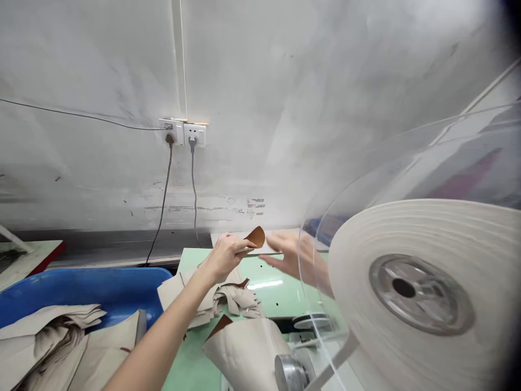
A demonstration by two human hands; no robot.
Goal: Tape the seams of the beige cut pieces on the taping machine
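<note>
My left hand (228, 254) is closed on a small curved leather-like piece (256, 237), brown on the face that shows. Just to its right, my right hand (291, 252) is slightly blurred, with thumb and fingers apart and nothing visible in them. Part of that hand and its wrist show through a clear plastic disc (321, 239). Below my left hand lie beige cut pieces (238, 298) on a pale green table (266, 277). A larger beige sheet (246, 347), brown underneath, curves over the front beside a round metal machine part (290, 372).
A big roll of beige tape (354, 271) on a metal hub (421, 293) fills the right side. At left, a blue tub (109, 279) holds stacked beige pieces (49, 336). Cords hang from wall sockets (194, 133) behind the table.
</note>
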